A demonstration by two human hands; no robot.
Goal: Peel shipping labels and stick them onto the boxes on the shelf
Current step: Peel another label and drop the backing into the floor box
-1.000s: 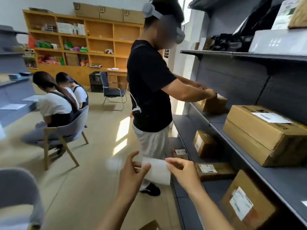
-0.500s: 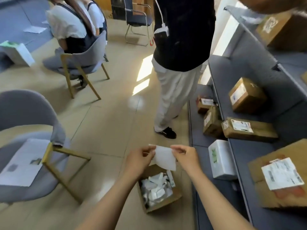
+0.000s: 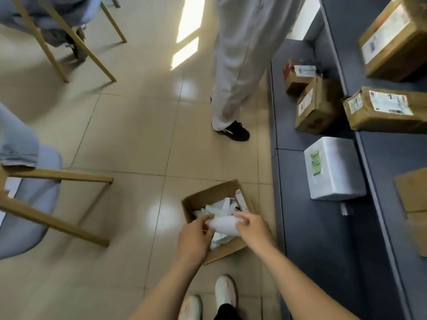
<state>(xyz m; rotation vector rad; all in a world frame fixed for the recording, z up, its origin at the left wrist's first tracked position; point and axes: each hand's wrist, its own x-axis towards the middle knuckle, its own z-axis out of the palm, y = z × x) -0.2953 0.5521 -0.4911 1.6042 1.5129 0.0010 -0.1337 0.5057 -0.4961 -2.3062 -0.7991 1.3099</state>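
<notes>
Two hands met over a small open cardboard box [image 3: 227, 250] on the tiled floor [image 3: 129, 139], and between them they held a white piece of label paper [image 3: 225, 224]. The left hand [image 3: 195, 239] had its grip closed on the paper's left edge, thumb and fingers pinching it; the right hand [image 3: 253, 228] pinched the right edge the same way. The paper hung just above the box, which was full of crumpled white paper scraps [image 3: 221, 207]. Below the forearms, the person's own pale shoes [image 3: 225, 289] stood on the tiles.

To the right ran a dark grey shelf [image 3: 323, 239]. On its lower level sat a white foam box [image 3: 335, 169] with a green sticker, and beyond it two brown cardboard boxes [image 3: 317, 105], each with a label on it. On the level above lay a flat taped parcel [image 3: 383, 109] carrying a printed label, and farther along a larger carton [image 3: 395, 40] with a white label on its face. A plain brown box [image 3: 413, 192] showed at the right edge.

Another person in light trousers [image 3: 240, 54] and a black shoe [image 3: 234, 130] stood close to the shelf. Grey chairs with wooden legs [image 3: 57, 179] stood at the left.
</notes>
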